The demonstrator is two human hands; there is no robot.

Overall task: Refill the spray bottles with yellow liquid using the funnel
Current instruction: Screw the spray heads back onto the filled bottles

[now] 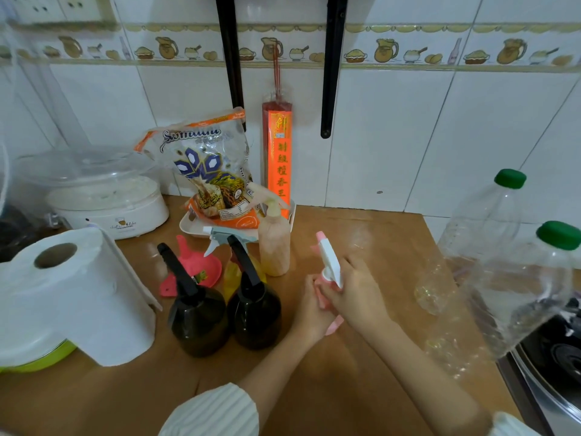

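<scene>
Wooden countertop against a white tiled wall carries the work. Both hands grip the pink spray bottle at centre: left hand curled round the body, right hand curled round the white-and-pink trigger head. Pink funnel lies behind two dark spray bottles; yellow bottle stands between them.

Wooden table, set against a white tiled wall. Paper towel roll, upright, at left. White steamer with clear lid behind it. Printed rice bag leaning in a pale tray. Orange incense packet, upright against the wall. Two clear, green-capped plastic bottles at right.
</scene>
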